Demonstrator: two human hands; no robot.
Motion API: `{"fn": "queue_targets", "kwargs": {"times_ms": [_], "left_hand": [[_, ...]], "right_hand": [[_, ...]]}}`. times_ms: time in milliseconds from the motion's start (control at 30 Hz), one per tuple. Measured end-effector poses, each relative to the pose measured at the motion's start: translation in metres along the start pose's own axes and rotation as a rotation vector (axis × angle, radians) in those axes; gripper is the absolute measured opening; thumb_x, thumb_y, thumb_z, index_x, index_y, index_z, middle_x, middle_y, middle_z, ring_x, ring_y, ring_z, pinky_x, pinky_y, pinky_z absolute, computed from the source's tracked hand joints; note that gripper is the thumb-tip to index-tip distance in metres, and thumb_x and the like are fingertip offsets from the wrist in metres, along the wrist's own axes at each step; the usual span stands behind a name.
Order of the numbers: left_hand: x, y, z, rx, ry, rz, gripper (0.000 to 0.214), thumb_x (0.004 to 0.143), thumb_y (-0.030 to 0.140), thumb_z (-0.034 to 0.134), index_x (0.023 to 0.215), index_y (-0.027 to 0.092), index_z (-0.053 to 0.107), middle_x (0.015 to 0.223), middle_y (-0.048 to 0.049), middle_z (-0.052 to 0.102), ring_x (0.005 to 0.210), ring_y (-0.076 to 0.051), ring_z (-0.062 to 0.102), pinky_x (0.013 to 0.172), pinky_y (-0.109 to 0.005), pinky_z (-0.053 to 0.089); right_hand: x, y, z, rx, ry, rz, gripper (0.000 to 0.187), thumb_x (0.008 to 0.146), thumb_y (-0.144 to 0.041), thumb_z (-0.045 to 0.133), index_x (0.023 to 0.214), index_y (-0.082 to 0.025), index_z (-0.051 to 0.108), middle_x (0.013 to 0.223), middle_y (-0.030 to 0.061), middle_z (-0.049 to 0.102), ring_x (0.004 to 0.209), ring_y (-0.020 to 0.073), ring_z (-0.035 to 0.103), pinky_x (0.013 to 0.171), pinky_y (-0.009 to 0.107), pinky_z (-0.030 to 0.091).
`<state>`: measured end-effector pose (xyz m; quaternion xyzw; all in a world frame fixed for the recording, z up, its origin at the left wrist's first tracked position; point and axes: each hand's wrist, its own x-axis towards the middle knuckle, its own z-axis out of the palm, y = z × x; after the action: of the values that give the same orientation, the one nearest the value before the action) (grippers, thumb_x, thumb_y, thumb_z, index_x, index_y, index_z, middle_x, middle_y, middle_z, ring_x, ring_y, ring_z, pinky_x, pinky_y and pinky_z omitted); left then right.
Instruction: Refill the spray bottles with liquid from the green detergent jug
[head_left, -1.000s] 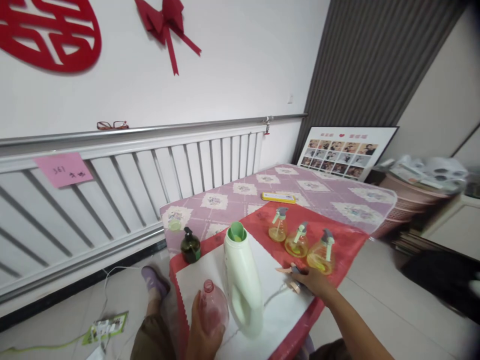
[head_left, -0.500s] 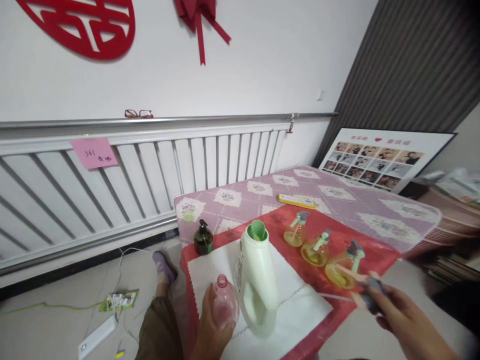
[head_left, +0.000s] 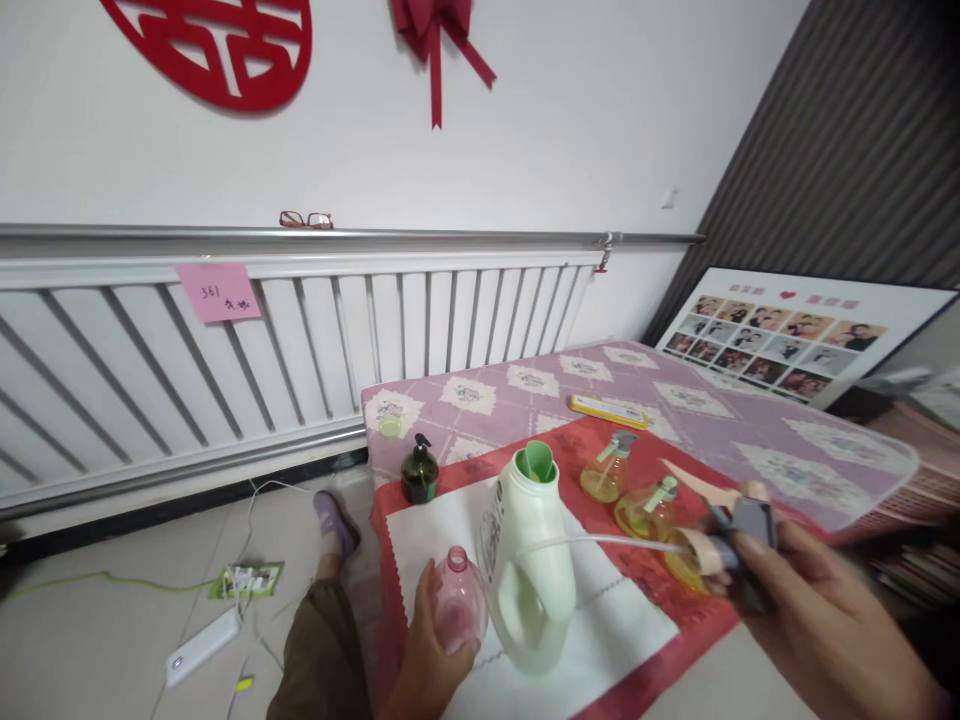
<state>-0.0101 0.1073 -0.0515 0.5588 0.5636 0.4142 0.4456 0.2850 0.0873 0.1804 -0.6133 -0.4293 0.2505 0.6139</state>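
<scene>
My left hand (head_left: 431, 650) is wrapped round a clear pink bottle (head_left: 457, 607) with an uncapped neck. In my right hand (head_left: 802, 590) is a grey and peach trigger spray head (head_left: 750, 525); its thin clear tube (head_left: 600, 540) points left, passing in front of the large pale green jug (head_left: 529, 560). That jug stands upright with its mouth uncapped and a green pouring spout inside. Spray bottles with yellow liquid stand to the right: a far one (head_left: 604, 470), a middle one (head_left: 646, 510), and a near one (head_left: 684, 570) partly hidden behind my right hand.
A dark green pump bottle (head_left: 420, 472) stands left of the jug, near a pale green cap (head_left: 390, 428). A white cloth (head_left: 615, 640) lies over a red cloth (head_left: 720, 620). Farther back is a yellow case (head_left: 607, 411). A radiator (head_left: 330, 340) runs along the wall.
My right hand has moved left and up with the spray head, and the tube now reaches in front of the jug. The view has turned slightly left; my left hand still holds the pink bottle.
</scene>
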Motion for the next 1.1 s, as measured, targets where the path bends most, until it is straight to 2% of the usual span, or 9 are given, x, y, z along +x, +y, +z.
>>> {"fn": "queue_targets", "kwargs": {"times_ms": [100,200,333,433,600,733,867,1100], "left_hand": [[-0.001,-0.002,-0.001,-0.009,-0.02,0.004,0.099,0.061,0.014,0.066,0.147,0.016,0.019,0.153,-0.0163,0.033,0.143,-0.028,0.029,0.117,-0.034,0.028],[-0.001,-0.007,0.0,-0.044,-0.036,0.026,0.096,0.062,0.013,0.065,0.147,0.016,0.02,0.154,-0.0158,0.032,0.143,-0.028,0.028,0.118,-0.035,0.024],[-0.001,-0.012,0.002,-0.084,-0.044,0.06,0.094,0.063,0.011,0.063,0.146,0.017,0.019,0.154,-0.0141,0.031,0.144,-0.027,0.027,0.119,-0.039,0.023],[0.0,-0.013,0.003,-0.088,-0.046,0.07,0.095,0.062,0.009,0.063,0.146,0.018,0.019,0.154,-0.0137,0.032,0.143,-0.027,0.028,0.119,-0.039,0.022],[0.0,-0.011,0.003,-0.108,-0.057,0.05,0.097,0.06,0.008,0.063,0.146,0.018,0.02,0.152,-0.0145,0.034,0.143,-0.028,0.028,0.119,-0.04,0.022],[-0.001,-0.01,0.002,-0.113,-0.058,0.058,0.097,0.059,0.008,0.063,0.146,0.016,0.02,0.153,-0.0139,0.033,0.143,-0.027,0.027,0.119,-0.038,0.021],[0.0,-0.01,0.002,-0.119,-0.049,0.058,0.099,0.057,0.007,0.063,0.146,0.016,0.022,0.153,-0.0129,0.032,0.144,-0.027,0.027,0.12,-0.037,0.02],[0.001,-0.01,0.003,-0.11,-0.059,0.052,0.1,0.055,0.007,0.064,0.146,0.016,0.023,0.153,-0.0123,0.033,0.143,-0.027,0.028,0.12,-0.037,0.021]], "right_hand": [[-0.005,-0.012,0.028,0.017,-0.088,0.01,0.048,0.064,-0.061,0.074,0.095,-0.027,0.06,0.074,0.0021,0.062,0.058,0.0146,0.057,0.049,0.028,0.053],[-0.007,-0.025,0.049,-0.108,-0.21,-0.118,0.044,0.071,-0.058,0.07,0.097,-0.024,0.06,0.076,0.0022,0.062,0.059,0.015,0.058,0.051,0.027,0.053],[-0.006,-0.046,0.07,-0.299,-0.332,-0.291,0.036,0.081,-0.051,0.061,0.105,-0.024,0.058,0.08,0.0026,0.064,0.064,0.0169,0.059,0.055,0.028,0.052],[-0.003,-0.061,0.084,-0.469,-0.394,-0.352,0.035,0.086,-0.048,0.055,0.112,-0.025,0.057,0.085,0.0028,0.066,0.069,0.0186,0.061,0.06,0.03,0.051],[0.0,-0.075,0.11,-0.655,-0.513,-0.436,0.026,0.088,-0.04,0.049,0.107,-0.024,0.057,0.088,0.0022,0.068,0.078,0.0205,0.063,0.068,0.031,0.048],[-0.001,-0.076,0.13,-0.698,-0.604,-0.458,0.026,0.088,-0.034,0.048,0.109,-0.022,0.055,0.091,0.0033,0.067,0.082,0.0205,0.063,0.071,0.031,0.046],[-0.004,-0.072,0.15,-0.76,-0.712,-0.451,0.02,0.087,-0.029,0.048,0.103,-0.022,0.057,0.086,0.0021,0.067,0.077,0.0192,0.062,0.068,0.029,0.043],[-0.014,-0.045,0.179,-0.797,-0.862,-0.404,0.016,0.084,-0.023,0.051,0.098,-0.02,0.059,0.088,0.0051,0.067,0.078,0.0196,0.061,0.068,0.029,0.041]]}}
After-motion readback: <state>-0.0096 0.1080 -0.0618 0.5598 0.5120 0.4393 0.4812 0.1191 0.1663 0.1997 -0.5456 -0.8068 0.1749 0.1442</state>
